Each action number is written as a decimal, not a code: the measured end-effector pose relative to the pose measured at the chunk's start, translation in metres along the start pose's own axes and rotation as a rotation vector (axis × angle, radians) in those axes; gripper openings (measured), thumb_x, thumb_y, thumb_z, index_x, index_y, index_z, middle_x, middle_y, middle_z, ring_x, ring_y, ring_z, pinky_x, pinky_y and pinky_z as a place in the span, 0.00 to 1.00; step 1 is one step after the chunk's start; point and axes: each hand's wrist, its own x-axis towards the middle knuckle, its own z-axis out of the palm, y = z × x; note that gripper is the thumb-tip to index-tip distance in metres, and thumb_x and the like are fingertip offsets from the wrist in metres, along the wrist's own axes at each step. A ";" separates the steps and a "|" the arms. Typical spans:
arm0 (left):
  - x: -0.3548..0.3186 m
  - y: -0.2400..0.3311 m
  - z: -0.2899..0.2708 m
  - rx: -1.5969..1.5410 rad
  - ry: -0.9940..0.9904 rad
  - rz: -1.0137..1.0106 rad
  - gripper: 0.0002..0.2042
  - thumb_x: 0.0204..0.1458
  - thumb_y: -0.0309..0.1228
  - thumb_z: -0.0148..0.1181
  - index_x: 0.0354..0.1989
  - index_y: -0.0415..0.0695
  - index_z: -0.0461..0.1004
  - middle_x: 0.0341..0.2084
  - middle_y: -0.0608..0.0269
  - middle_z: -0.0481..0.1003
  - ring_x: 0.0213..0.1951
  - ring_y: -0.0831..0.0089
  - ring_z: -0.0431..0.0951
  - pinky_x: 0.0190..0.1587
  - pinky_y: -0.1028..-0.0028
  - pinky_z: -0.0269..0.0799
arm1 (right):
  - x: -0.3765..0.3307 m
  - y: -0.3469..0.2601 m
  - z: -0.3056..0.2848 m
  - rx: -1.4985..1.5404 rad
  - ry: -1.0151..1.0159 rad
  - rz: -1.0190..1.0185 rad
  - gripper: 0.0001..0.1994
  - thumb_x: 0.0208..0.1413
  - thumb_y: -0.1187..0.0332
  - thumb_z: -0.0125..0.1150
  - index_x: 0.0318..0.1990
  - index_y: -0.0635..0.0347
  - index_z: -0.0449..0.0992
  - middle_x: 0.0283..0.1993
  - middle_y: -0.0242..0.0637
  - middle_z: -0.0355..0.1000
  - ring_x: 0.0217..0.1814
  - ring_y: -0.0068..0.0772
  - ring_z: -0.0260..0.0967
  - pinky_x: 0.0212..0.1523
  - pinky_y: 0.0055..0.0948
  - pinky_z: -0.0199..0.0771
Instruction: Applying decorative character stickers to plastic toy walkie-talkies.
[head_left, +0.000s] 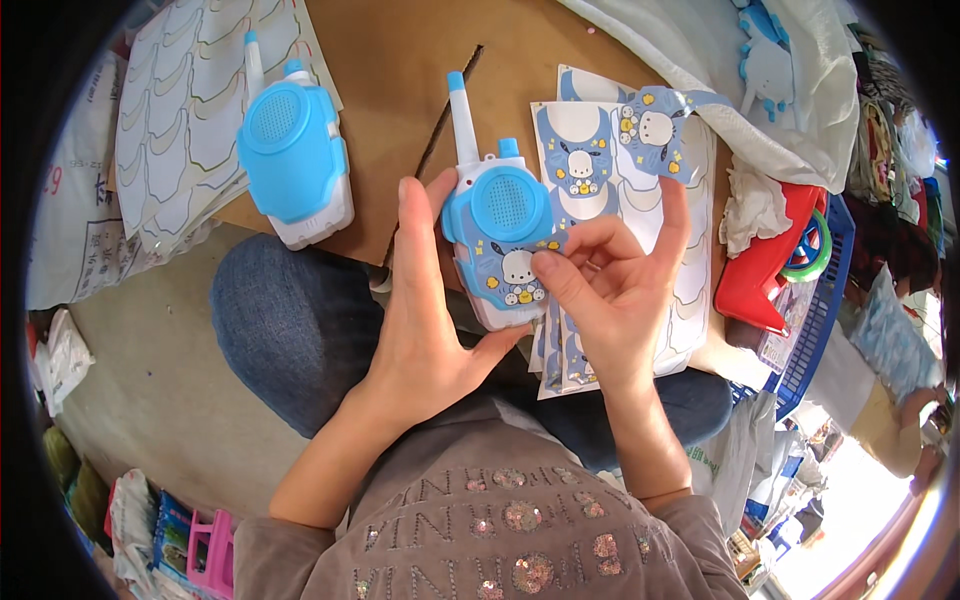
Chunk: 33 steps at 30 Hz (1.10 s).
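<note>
A blue and white toy walkie-talkie [510, 205] with a white antenna is held upright in my left hand [425, 345], fingers along its left side and thumb under its lower end. A blue cartoon-dog sticker [490, 268] covers its lower front. My right hand [620, 300] is closed at the sticker's right edge, thumb pressing there. Its index finger stretches up, and a second blue sticker [655, 125] clings to the tip. Below that hand lie sticker sheets [690, 290], partly peeled. Left of my hands rests another blue and white walkie-talkie [290, 160] with no sticker on its front.
Brown cardboard [385, 60] with a dark slit forms the work surface. Used backing sheets [165, 130] lie at the far left. On the right are a red plastic piece [765, 270], crumpled tissue [750, 210] and a blue basket [815, 340]. White cloth [680, 50] drapes the far right.
</note>
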 end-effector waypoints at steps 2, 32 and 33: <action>0.000 0.000 0.000 0.003 0.001 0.005 0.65 0.36 0.25 0.76 0.72 0.45 0.21 0.69 0.43 0.47 0.64 0.53 0.61 0.58 0.63 0.63 | 0.000 0.000 0.001 0.004 0.004 0.003 0.53 0.48 0.85 0.65 0.71 0.55 0.29 0.37 0.40 0.72 0.37 0.25 0.73 0.40 0.23 0.75; 0.001 0.005 0.001 -0.056 0.055 -0.022 0.59 0.35 0.23 0.75 0.71 0.35 0.34 0.68 0.39 0.47 0.66 0.47 0.56 0.65 0.59 0.57 | -0.007 -0.017 -0.006 -1.007 -0.072 -0.568 0.44 0.45 0.79 0.70 0.69 0.73 0.50 0.50 0.49 0.77 0.39 0.29 0.80 0.47 0.28 0.77; 0.002 0.007 0.001 -0.085 0.082 -0.041 0.59 0.35 0.24 0.75 0.71 0.35 0.34 0.68 0.40 0.48 0.66 0.47 0.56 0.65 0.59 0.57 | -0.010 -0.019 -0.005 -1.009 -0.067 -0.575 0.44 0.45 0.79 0.70 0.69 0.73 0.50 0.50 0.49 0.77 0.39 0.29 0.80 0.47 0.28 0.77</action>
